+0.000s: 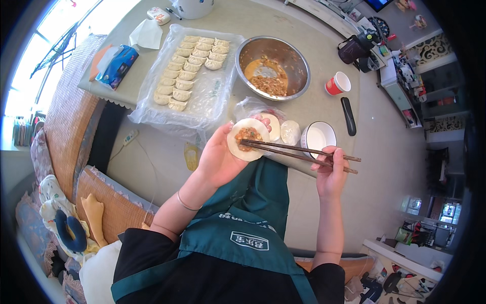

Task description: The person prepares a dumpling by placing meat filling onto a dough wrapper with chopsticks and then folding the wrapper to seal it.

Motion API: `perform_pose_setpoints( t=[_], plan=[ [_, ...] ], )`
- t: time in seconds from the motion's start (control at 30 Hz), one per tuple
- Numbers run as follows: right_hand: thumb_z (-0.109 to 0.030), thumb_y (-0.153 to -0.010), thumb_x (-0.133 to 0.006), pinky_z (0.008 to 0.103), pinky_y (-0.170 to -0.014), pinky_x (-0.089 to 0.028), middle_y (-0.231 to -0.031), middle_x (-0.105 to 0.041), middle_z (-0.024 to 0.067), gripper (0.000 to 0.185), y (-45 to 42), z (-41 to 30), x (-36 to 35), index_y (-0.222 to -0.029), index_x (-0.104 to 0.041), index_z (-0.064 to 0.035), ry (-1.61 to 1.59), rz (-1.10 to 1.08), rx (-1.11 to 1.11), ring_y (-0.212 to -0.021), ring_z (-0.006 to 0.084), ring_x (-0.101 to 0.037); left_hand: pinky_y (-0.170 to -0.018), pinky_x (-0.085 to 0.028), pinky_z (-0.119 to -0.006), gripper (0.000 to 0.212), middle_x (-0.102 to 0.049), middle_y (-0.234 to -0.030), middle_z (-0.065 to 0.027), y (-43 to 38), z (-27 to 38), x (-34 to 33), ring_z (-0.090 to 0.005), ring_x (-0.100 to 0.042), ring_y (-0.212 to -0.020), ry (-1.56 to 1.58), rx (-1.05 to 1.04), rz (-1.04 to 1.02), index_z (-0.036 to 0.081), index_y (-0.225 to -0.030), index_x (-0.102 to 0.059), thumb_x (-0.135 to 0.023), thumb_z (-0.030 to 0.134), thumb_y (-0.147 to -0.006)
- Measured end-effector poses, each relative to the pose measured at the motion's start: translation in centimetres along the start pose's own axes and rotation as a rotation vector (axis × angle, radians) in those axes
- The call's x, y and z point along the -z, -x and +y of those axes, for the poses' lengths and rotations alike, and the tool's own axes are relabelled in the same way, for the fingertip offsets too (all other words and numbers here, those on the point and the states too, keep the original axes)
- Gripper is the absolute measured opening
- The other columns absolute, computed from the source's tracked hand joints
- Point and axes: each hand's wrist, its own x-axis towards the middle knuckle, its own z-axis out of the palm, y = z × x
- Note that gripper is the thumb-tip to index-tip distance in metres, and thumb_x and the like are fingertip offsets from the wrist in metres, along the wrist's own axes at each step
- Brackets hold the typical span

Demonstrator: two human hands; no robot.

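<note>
On the palm of my left hand [216, 159] lies a round dumpling wrapper [248, 155], with a lump of meat filling [247, 136] in its middle. My right hand [331, 169] grips a pair of dark wooden chopsticks [296, 149], whose tips touch the filling. Just beyond my left fingers are more wrappers [274, 130], partly hidden, and a pale piece of dough [290, 133] beside them. A steel bowl [300, 72] farther back holds more filling [270, 84]. Rows of folded dumplings [186, 75] rest on a plastic-covered tray [205, 102] to the left.
A white bowl [319, 136] stands close by my right hand, near the table's edge. Past it are a black oblong object [348, 116] and a red paper cup [338, 84]. A blue tissue pack [117, 66] sits at the table's left corner. Woven-mat seating [110, 199] flanks my left side.
</note>
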Motion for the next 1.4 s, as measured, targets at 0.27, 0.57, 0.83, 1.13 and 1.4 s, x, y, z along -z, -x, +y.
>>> perform_pose_setpoints(
  t=[0.27,0.57,0.83,1.13,1.4],
  plan=[
    [-0.027,-0.103,-0.043,0.031,-0.056,-0.055,-0.072,-0.063,0.0122,0.036,0.3,-0.3,-0.2,-0.095,-0.061,0.0034,0.043,-0.011,0.014,-0.058,0.0191,-0.061,-0.118,-0.021,-0.044,0.058,-0.031,-0.152,-0.0211,0.4,0.0,0.0,-0.0313,-0.03,-0.142,-0.012,-0.008,-0.002,-0.006,-0.146,-0.025,-0.028,0.029,-0.1],
    [-0.027,-0.103,-0.043,0.0307,-0.056,-0.055,-0.074,-0.065,0.0111,0.037,0.3,-0.8,0.5,-0.095,-0.062,0.0033,-0.059,-0.002,-0.012,-0.058,0.019,-0.062,-0.118,-0.021,-0.043,0.058,-0.032,-0.151,-0.0214,0.7,-0.1,-0.1,-0.0312,-0.031,-0.141,-0.022,-0.002,-0.02,-0.006,-0.146,-0.025,-0.027,0.03,-0.1],
    [-0.028,-0.103,-0.042,0.0302,-0.057,-0.054,-0.076,-0.066,0.0112,0.037,-0.1,-0.3,-0.3,-0.096,-0.062,0.0035,-0.051,-0.028,-0.033,-0.06,0.0188,-0.064,-0.118,-0.021,-0.043,0.059,-0.032,-0.151,-0.0212,1.0,-0.7,-0.4,-0.0308,-0.031,-0.141,-0.084,-0.003,0.012,-0.007,-0.146,-0.026,-0.024,0.032,-0.101],
    [-0.027,-0.104,-0.041,0.0275,-0.057,-0.051,-0.071,-0.062,0.0085,0.037,0.4,-0.2,0.4,-0.097,-0.062,0.0023,-0.1,0.066,-0.038,-0.058,0.0171,-0.06,-0.115,-0.029,-0.044,0.056,-0.043,-0.144,-0.0183,1.3,-0.8,-0.2,-0.0299,-0.041,-0.135,-0.067,-0.001,0.022,-0.004,-0.143,-0.033,-0.024,0.035,-0.104],
    [-0.028,-0.103,-0.042,0.0277,-0.053,-0.053,-0.071,-0.063,0.0096,0.037,1.0,-0.2,1.2,-0.095,-0.062,0.0018,-0.088,0.069,-0.049,-0.056,0.0168,-0.061,-0.115,-0.029,-0.044,0.057,-0.043,-0.145,-0.0185,1.4,-0.7,-0.2,-0.0301,-0.04,-0.135,-0.074,-0.005,0.006,-0.005,-0.143,-0.033,-0.025,0.035,-0.103]
  ],
)
